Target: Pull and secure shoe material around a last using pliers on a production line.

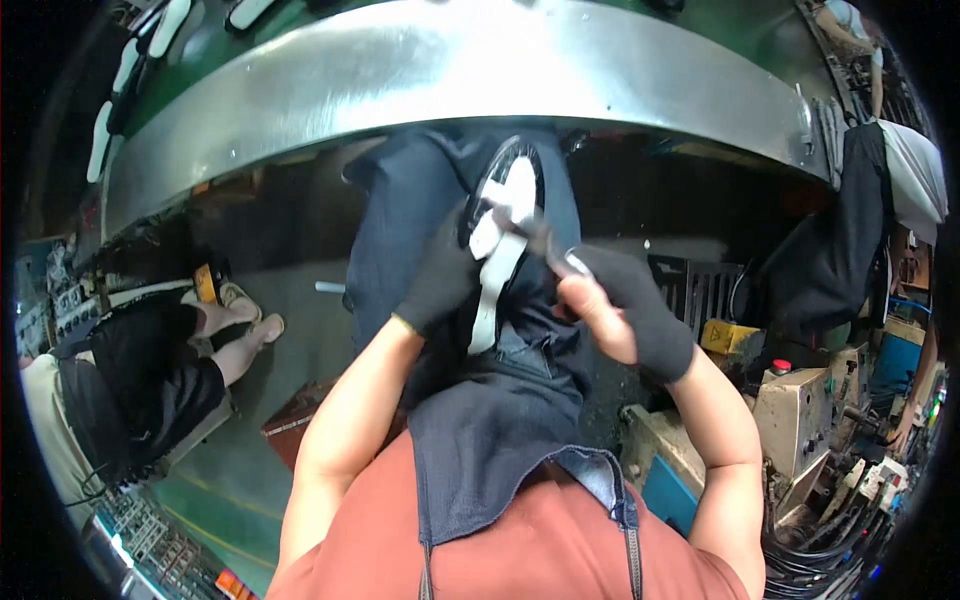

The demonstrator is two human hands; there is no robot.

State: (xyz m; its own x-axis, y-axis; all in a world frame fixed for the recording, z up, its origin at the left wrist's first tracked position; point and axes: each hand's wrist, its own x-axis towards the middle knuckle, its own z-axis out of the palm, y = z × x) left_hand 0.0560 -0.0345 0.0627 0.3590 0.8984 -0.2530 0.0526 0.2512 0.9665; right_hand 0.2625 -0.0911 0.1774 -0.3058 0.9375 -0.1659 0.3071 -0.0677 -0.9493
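Observation:
A shoe (520, 185) lies sole side up across my lap, its dark edge wrapped around a white bottom. My left hand (445, 272), in a dark glove, is closed around the shoe's left side; its fingers are partly hidden. In my right hand (632, 312), gloved with the thumb bare, is a dark metal hand tool (540, 240). The tool's head is smeared by motion over the middle of the shoe, so its exact kind is unclear. Under the shoe spreads a dark blue apron (480, 450).
A curved metal ledge (430, 75) runs in front of me, with several white-soled pieces (170, 28) beyond it at far left. On the left sits another person (140, 370). Machines with a control box (790, 415) and black cables stand at right, near dark cloth (830, 240).

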